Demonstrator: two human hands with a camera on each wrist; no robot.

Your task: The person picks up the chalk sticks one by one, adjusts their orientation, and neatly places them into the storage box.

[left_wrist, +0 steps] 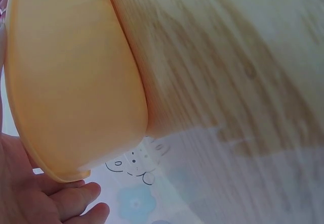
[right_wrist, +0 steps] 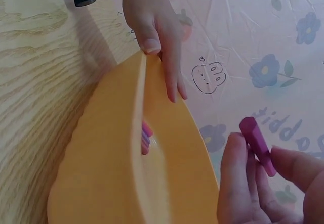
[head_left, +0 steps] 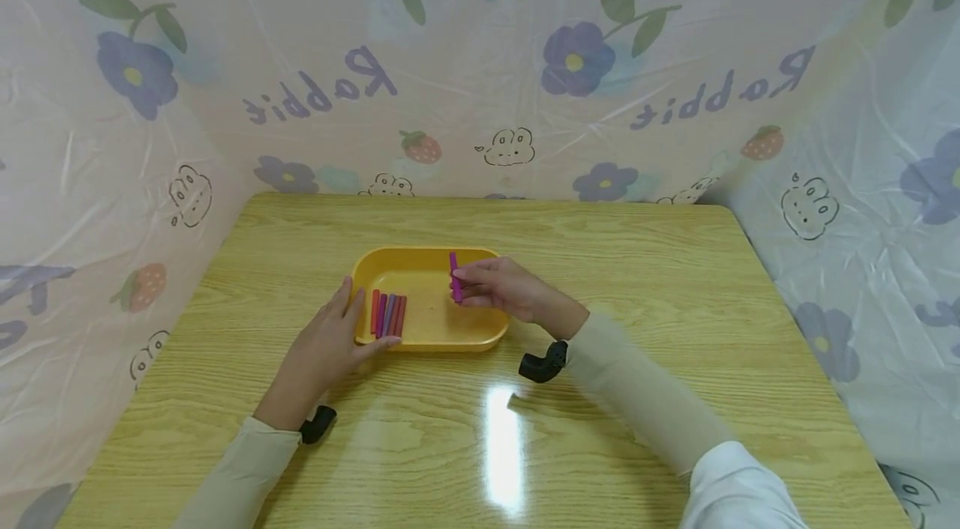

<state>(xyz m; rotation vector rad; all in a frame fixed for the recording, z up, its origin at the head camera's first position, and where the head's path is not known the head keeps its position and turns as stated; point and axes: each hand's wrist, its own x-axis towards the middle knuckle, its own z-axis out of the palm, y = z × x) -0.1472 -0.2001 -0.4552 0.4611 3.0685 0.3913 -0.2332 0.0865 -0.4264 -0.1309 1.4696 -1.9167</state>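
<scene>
A yellow tray with rounded ends lies on the wooden table. At its left end, my left hand holds the rim, thumb over the front edge and fingers along the outer side. Several red, purple and brownish crayons lie side by side inside, close to that hand. Above the tray's right part, my right hand pinches a magenta crayon between thumb and fingertips, roughly upright. The right wrist view shows this crayon as six-sided. In the left wrist view the tray's outer wall fills the left side.
The wooden table extends around the tray. A pale curtain printed with flowers, rabbits and strawberries hangs behind it and along both sides. Black camera mounts sit at both wrists.
</scene>
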